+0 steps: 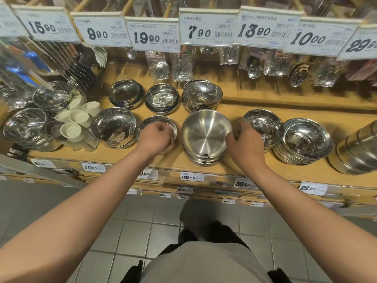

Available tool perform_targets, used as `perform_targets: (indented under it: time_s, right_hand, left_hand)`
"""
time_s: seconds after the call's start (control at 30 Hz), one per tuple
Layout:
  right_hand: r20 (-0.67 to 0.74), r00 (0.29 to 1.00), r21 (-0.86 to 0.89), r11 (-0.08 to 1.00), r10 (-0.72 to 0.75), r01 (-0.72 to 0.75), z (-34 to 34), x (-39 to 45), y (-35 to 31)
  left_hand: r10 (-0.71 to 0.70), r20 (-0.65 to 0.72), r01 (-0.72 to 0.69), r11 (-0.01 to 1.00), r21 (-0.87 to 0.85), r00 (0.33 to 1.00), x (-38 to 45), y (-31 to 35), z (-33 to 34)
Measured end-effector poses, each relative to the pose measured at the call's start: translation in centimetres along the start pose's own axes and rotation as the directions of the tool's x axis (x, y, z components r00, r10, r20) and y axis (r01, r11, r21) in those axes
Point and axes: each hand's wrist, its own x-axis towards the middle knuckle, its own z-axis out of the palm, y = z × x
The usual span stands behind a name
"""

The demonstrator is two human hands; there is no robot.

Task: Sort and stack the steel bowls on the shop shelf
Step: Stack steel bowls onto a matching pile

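The left hand (156, 137) curls over the rim of a small shiny steel bowl (146, 124) at the wooden shelf (255, 162) front; the right hand (243, 145) clamps another's rim (263, 124). Light, stiff, slippery: hold rims

The left hand (157, 137) covers the small bowl (152, 121), so its grip is perhaps unclear.

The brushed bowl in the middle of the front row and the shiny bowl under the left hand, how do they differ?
The brushed bowl is wider than the shiny bowl. Its inside is matte with fine rings, while the shiny bowl is mirror-polished. The brushed bowl tops a stack and sits tilted; the shiny bowl sits level. The left hand grips the shiny bowl's rim; the right hand is at the brushed bowl's right edge. Both are steel and stand on the wooden shelf.
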Motion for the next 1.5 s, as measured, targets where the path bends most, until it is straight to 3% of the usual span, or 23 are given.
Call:
perform_targets:
  time_s: [0.23,0.37,0.47,0.57,0.67,0.8,0.97,1.1,1.17,1.23,1.4,1.5]
  right_hand:
    - [0.057,0.996,0.117,0.991,-0.067,0.060,0.0,0.7,-2.6]
    - [0.110,0.991,0.115,0.991,-0.080,0.067,0.6,0.6,-2.9]
    - [0.202,0.975,0.267,0.963,-0.096,0.039,1.1,-0.4,-3.9]
    - [0.329,0.942,0.308,0.950,-0.067,-0.039,1.6,-0.7,-5.1]
    - [0.447,0.885,0.372,0.927,-0.133,-0.048,2.3,-1.6,-5.8]
    - [0.526,0.826,0.375,0.927,-0.204,-0.010,3.7,-3.5,-5.6]
    - [0.577,0.804,0.313,0.949,-0.148,-0.050,6.2,-3.9,-7.0]
    - [0.551,0.834,0.157,0.985,-0.026,-0.072,9.6,-2.8,-9.1]
    - [0.451,0.893,-0.004,1.000,0.002,-0.001,11.8,-2.4,-10.1]
    - [0.348,0.936,-0.057,0.998,0.045,-0.027,14.1,-2.5,-10.6]
    - [0.166,0.967,-0.168,0.972,0.194,-0.166,17.8,-3.4,-11.6]
    - [0.177,0.963,-0.268,0.951,0.204,-0.152,18.8,-4.3,-11.7]
  left_hand:
    - [-0.094,-0.120,0.074,0.984,-0.162,0.988,-1.5,-2.2,-6.2]
    - [-0.129,-0.120,0.105,0.977,-0.187,0.984,-3.2,-2.9,-6.9]
    - [-0.146,-0.131,0.111,0.965,-0.239,0.981,-4.5,-3.0,-6.5]
    - [-0.145,-0.143,0.105,0.961,-0.256,0.979,-5.4,-3.0,-6.3]
    - [-0.156,-0.168,0.106,0.955,-0.277,0.973,-6.1,-3.5,-6.7]
    - [-0.165,-0.215,0.097,0.951,-0.294,0.962,-6.8,-4.8,-8.8]
    - [-0.193,-0.286,0.094,0.940,-0.328,0.938,-5.1,-6.1,-13.1]
    - [-0.216,-0.225,0.151,0.950,-0.275,0.950,-1.6,-7.4,-15.3]
    - [-0.227,-0.151,0.187,0.953,-0.238,0.962,0.1,-8.4,-15.9]
    - [-0.223,-0.093,0.205,0.963,-0.175,0.970,1.8,-9.4,-16.3]
    - [-0.192,0.046,0.196,0.976,-0.097,0.980,4.7,-10.9,-16.6]
    - [-0.213,0.047,0.215,0.975,-0.050,0.976,6.1,-11.2,-16.2]
